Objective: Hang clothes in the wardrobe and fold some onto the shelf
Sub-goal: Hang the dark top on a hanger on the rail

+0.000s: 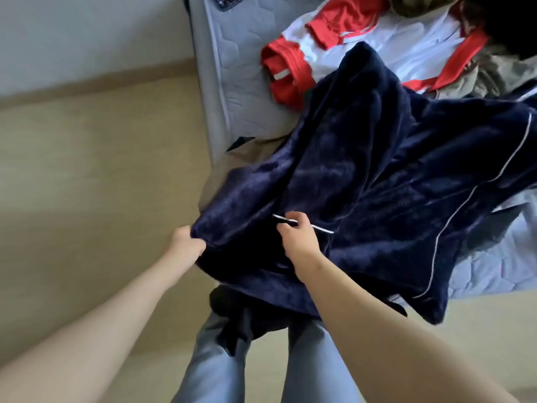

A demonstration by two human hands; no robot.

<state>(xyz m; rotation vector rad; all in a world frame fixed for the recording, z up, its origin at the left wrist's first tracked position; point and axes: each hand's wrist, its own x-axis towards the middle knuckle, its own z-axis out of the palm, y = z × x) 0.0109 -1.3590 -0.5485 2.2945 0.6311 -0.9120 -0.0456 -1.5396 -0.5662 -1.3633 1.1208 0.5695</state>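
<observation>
A dark navy plush robe point(363, 175) with thin white piping is spread from the bed corner down over my legs. My left hand point(186, 239) clutches its left edge in a closed fist. My right hand point(296, 234) pinches the cloth at a short white-piped edge near the middle. The robe's lower part hangs in front of my grey trousers. No wardrobe, shelf or hanger is in view.
A grey quilted mattress point(250, 82) carries a red-and-white jacket point(348, 39), olive clothing point(494, 74) and a black garment at the top right. A dark phone-like object point(228, 1) lies at the mattress's far edge. Beige wooden floor point(87, 170) fills the left side.
</observation>
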